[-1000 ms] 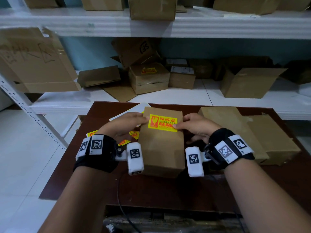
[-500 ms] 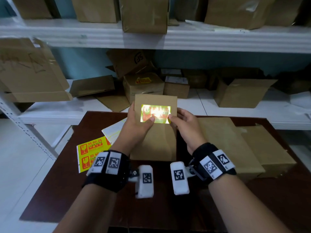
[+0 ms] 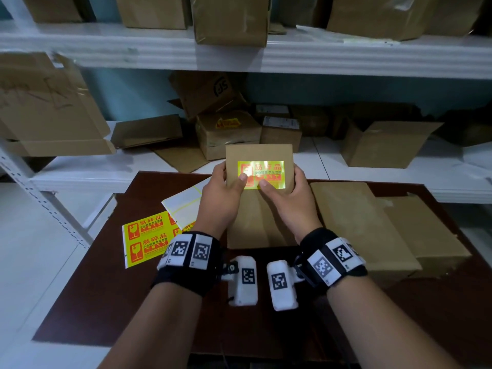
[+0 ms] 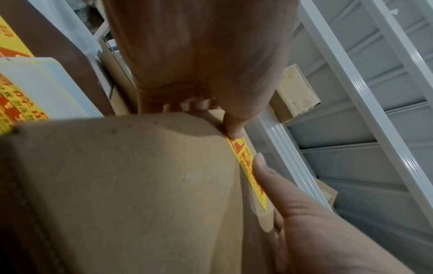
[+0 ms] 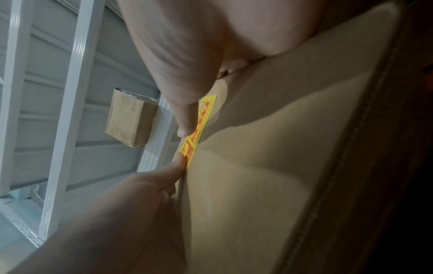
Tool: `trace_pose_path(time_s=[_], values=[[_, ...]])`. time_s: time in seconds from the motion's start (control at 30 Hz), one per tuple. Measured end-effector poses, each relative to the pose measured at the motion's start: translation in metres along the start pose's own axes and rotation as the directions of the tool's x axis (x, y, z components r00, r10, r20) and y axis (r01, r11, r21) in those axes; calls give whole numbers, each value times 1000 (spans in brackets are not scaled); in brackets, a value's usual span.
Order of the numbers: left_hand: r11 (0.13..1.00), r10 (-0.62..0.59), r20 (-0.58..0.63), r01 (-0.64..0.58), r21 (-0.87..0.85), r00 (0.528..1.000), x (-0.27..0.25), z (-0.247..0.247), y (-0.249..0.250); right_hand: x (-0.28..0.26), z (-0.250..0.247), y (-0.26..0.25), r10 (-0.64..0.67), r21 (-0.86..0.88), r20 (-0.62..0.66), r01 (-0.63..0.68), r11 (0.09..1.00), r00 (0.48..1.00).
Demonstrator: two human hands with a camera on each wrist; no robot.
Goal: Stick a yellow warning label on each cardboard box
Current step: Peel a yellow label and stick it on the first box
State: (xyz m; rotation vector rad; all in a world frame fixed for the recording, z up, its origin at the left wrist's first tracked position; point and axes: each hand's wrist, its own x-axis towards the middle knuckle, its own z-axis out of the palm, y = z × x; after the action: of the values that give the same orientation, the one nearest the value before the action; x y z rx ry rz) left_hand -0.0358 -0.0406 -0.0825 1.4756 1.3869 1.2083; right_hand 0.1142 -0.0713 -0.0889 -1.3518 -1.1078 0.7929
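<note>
A tall cardboard box (image 3: 259,217) stands tilted up over the dark table, held between both hands. A yellow warning label (image 3: 262,173) sits on its upper face, shining with glare. My left hand (image 3: 221,198) grips the box's left edge, thumb pressing the label's left end (image 4: 235,143). My right hand (image 3: 288,201) grips the right edge, its thumb on the label's lower middle (image 5: 199,128). The fingers of both hands are hidden behind the box. A sheet of spare yellow labels (image 3: 145,237) lies on the table to the left.
Two flat cardboard boxes (image 3: 356,222) (image 3: 423,230) lie on the table (image 3: 133,288) at the right. White backing sheets (image 3: 183,206) lie behind the left hand. White shelving (image 3: 372,57) behind holds several cardboard boxes, one (image 3: 229,131) bearing a yellow label.
The box has been lifted and tipped upright, away from me, toward the shelf. Both thumbs have slid along the label toward its lower part. The label sheet on the table is now uncovered.
</note>
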Motion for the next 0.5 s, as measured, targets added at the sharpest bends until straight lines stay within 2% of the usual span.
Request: trace_pose_path(time_s=[0.13,0.3,0.5], values=[[999,-11,19,10,49,1000,2,-1,0,4,0,2,-36,-73,-25,35,997,999],[999,-36,30,34,36,999,1,-2,2,8,-2,2,10,-51,25,-9,999,1000],[996,6,6,-7,85,1000,-1,-2,2,10,-3,2,55,-35,-9,-56,998,998]])
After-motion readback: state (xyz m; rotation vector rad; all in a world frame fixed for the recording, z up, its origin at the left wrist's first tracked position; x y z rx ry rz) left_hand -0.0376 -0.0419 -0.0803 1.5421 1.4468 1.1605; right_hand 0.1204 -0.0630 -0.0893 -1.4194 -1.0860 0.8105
